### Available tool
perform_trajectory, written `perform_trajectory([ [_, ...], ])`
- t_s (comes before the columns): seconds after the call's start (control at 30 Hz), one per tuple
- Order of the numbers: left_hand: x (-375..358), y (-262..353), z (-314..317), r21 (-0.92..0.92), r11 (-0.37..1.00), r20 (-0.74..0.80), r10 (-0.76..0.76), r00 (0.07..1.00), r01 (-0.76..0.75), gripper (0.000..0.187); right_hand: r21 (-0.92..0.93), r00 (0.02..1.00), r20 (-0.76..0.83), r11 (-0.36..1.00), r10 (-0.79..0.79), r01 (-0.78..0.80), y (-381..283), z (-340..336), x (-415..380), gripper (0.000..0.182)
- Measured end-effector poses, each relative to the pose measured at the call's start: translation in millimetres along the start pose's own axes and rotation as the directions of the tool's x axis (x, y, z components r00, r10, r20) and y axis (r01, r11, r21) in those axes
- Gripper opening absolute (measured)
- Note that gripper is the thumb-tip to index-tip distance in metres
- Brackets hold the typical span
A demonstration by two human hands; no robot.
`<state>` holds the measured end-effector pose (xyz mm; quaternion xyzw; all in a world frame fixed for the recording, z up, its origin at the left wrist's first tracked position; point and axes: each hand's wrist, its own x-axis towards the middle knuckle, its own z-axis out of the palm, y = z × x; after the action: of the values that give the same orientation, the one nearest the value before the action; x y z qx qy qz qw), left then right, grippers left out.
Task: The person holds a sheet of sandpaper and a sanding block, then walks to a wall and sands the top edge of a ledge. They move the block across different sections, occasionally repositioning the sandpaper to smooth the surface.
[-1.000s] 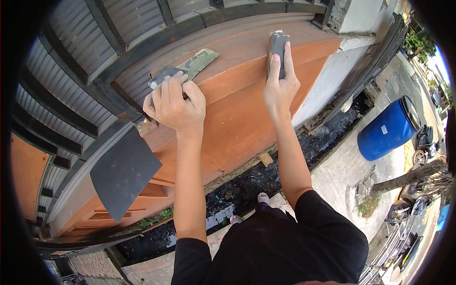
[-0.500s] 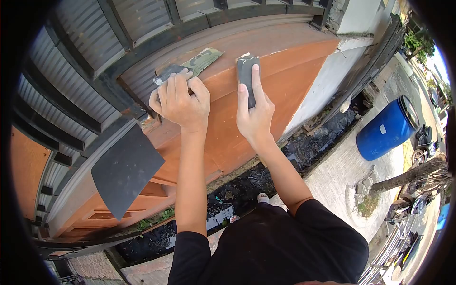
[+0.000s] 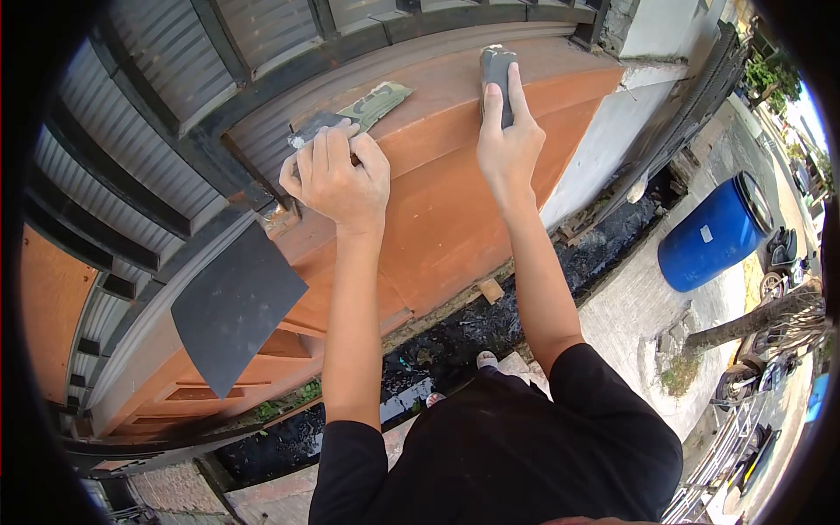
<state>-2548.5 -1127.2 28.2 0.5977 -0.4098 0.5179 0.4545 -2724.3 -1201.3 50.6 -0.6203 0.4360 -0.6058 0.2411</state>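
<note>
My right hand (image 3: 505, 144) presses a dark sanding pad (image 3: 495, 64) flat against the upper part of the orange-brown wall panel (image 3: 446, 201), fingers stretched along the pad. My left hand (image 3: 339, 181) rests curled on the top ledge of the same panel, its fingers lying over the corner of a dark sheet of sandpaper (image 3: 308, 129). A green patterned scrap (image 3: 376, 101) lies on the ledge just beyond that hand.
A large dark sheet of sandpaper (image 3: 234, 306) hangs over the panel at lower left. Grey metal fence bars (image 3: 149, 131) run above the ledge. A muddy drain (image 3: 455, 337) lies at the wall's foot. A blue barrel (image 3: 713, 236) and parked motorbikes (image 3: 779, 262) stand at right.
My right hand slid the sanding pad left and down, then back up and right toward the panel's top edge. My left hand stayed on the ledge.
</note>
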Motion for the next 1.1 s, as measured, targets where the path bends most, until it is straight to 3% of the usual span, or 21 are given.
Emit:
perform_trajectory([
  [0.07,-2.9,-0.9,-0.3,-0.004,1.0,-0.003,0.003,1.0,-0.003,0.013,-0.01,0.999,-0.036,1.0,0.019,-0.02,1.5,14.7,-17.9,0.057],
  [0.13,1.8,-1.8,5.0,-0.005,1.0,-0.023,0.004,1.0,-0.005,0.014,0.032,0.939,-0.109,0.943,-0.327,0.332,17.5,37.8,-66.7,0.056],
  [0.27,0.0,-3.6,2.1,-0.013,0.999,-0.015,0.029,0.999,-0.03,0.016,-0.03,0.926,0.058,0.927,-0.373,0.375,9.6,21.3,-65.7,0.056],
  [0.33,-2.9,-2.9,-0.3,-0.014,1.0,0.02,0.01,1.0,-0.009,0.015,0.068,0.998,0.039,0.997,-0.049,0.046,-9.8,8.4,-16.6,0.058],
  [0.37,-2.1,-2.5,-0.8,-0.012,1.0,0.026,0.005,1.0,-0.005,0.015,0.067,0.998,0.05,0.997,0.028,-0.032,-14.0,7.5,-9.1,0.058],
  [0.4,-1.1,-2.0,-1.8,-0.011,1.0,0.033,0.003,0.999,-0.003,0.015,0.067,0.998,0.051,0.997,0.03,-0.034,-8.9,14.2,-21.5,0.058],
  [0.47,0.9,-0.6,-2.4,-0.009,1.0,0.024,0.008,1.0,-0.008,0.016,0.069,0.966,-0.042,0.964,-0.253,0.256,6.4,36.2,-64.1,0.058],
  [0.5,-0.3,0.0,-3.3,-0.01,1.0,0.035,0.014,0.999,-0.014,0.016,0.022,0.946,0.042,0.947,-0.321,0.32,4.5,30.3,-89.0,0.057],
  [0.6,0.9,-2.6,1.0,0.007,0.999,-0.042,0.05,0.998,-0.049,0.022,-0.043,0.95,0.078,0.951,-0.303,0.307,18.2,11.2,-63.9,0.056],
  [0.67,-1.1,-2.3,-1.5,0.003,0.999,-0.012,0.035,0.999,-0.035,0.02,-0.051,0.968,0.001,0.967,-0.251,0.251,24.6,-1.8,-9.9,0.055],
  [0.73,-1.5,-2.1,-1.7,-0.007,1.0,0.007,0.021,1.0,-0.021,0.018,-0.009,0.996,-0.087,0.999,0.032,-0.033,22.5,-16.9,24.1,0.056],
  [0.8,-2.5,-2.5,1.2,0.02,1.0,0.003,0.013,1.0,-0.013,0.018,0.004,0.993,-0.106,0.998,0.057,-0.057,37.8,-0.5,2.5,0.054],
  [0.87,1.0,-2.0,1.0,0.013,1.0,-0.006,0.029,1.0,-0.029,0.02,-0.042,0.933,-0.125,0.941,-0.337,0.334,62.1,11.1,-29.5,0.057],
  [0.9,1.0,-1.9,-0.7,0.014,0.999,-0.004,0.045,0.999,-0.045,0.022,-0.09,0.927,-0.08,0.929,-0.367,0.36,71.1,5.5,-32.3,0.057],
  [1.0,0.8,-1.0,-1.3,0.033,0.999,0.005,0.037,0.999,-0.037,0.018,-0.151,0.948,-0.143,0.953,-0.285,0.264,83.0,-19.4,30.2,0.057],
  [1.03,1.7,-0.4,-2.5,0.036,0.998,0.01,0.046,0.999,-0.046,0.019,-0.156,0.995,-0.102,0.988,-0.022,0.005,71.8,-35.9,56.2,0.057],
  [1.1,0.7,-0.9,-2.3,0.048,0.998,0.018,0.042,0.999,-0.043,0.019,-0.1,0.99,-0.14,0.995,0.016,-0.03,68.3,-39.7,68.6,0.057],
])
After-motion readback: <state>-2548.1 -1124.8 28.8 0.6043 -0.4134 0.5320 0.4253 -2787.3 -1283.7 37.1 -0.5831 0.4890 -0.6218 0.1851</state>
